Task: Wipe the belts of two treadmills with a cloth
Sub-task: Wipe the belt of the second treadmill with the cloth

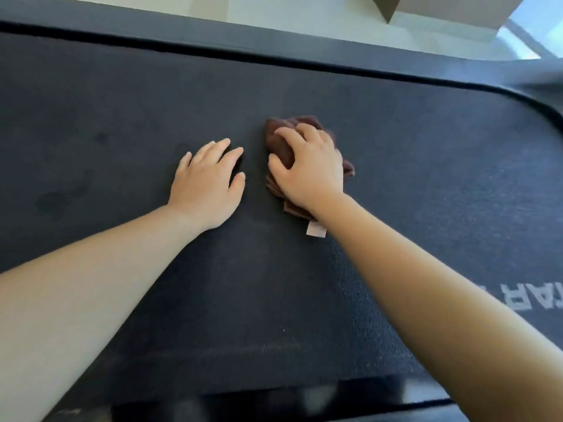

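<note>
On belt, R hand grips brown cloth; L hand flat, fingers spread.

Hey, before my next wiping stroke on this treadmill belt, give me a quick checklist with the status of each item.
1. Right hand grips the brown cloth: ok.
2. Cloth rests on the treadmill belt: ok.
3. Left hand lies flat on the belt, apart from the cloth: ok.
4. Cloth spread flat for full contact: not ok, it is bunched.
5. Belt free of marks: not ok, dark spots show on the left.
6. Belt stopped: cannot tell.
</note>
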